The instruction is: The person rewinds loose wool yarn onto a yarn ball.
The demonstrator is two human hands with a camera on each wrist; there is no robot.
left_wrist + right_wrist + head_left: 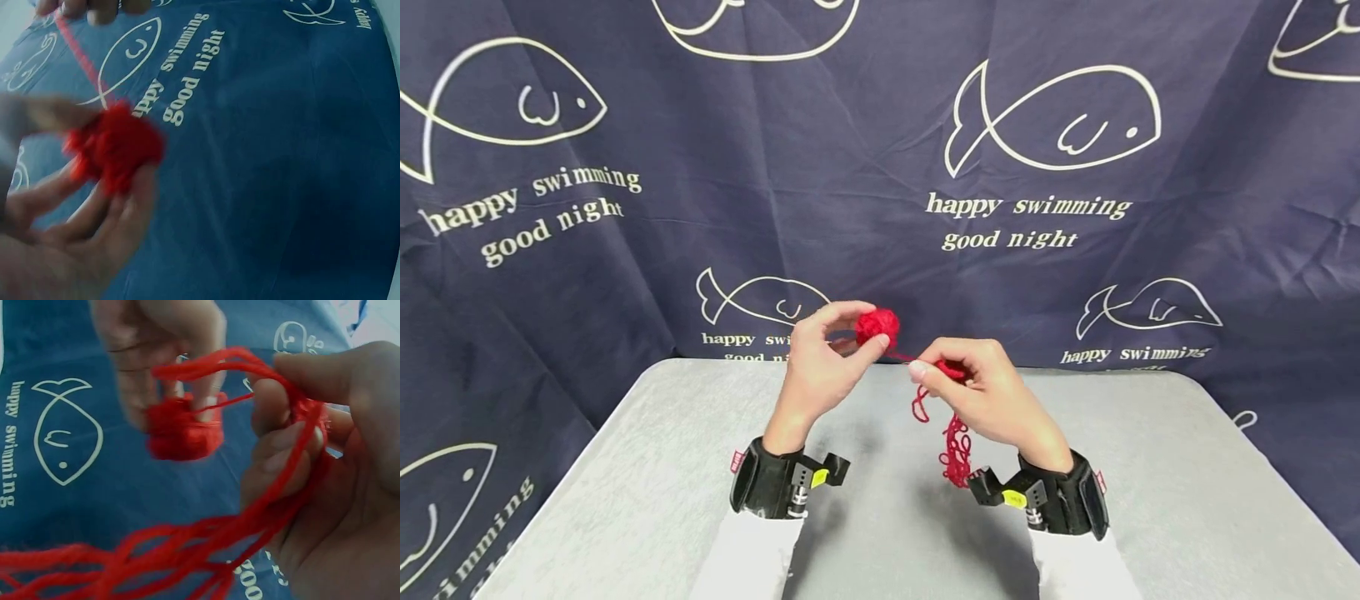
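The left hand (822, 368), fingers curved, pinches a red ball (878, 326) at its two o'clock; a straight strand (899, 357) runs toward four o'clock to the right hand (992, 393), curled round bunched yarn (952, 369) (loops (957, 457) dangle at seven o'clock).

The head camera looks forward and down from the near side, far enough back to take in the grey table (647, 483) and the dark cloth (857, 167) beyond. The left wrist camera faces that cloth aslant from close by the left hand (825, 367); the right one, close by the right hand (988, 390), shows it sideways. All three share the red yarn ball (877, 325).
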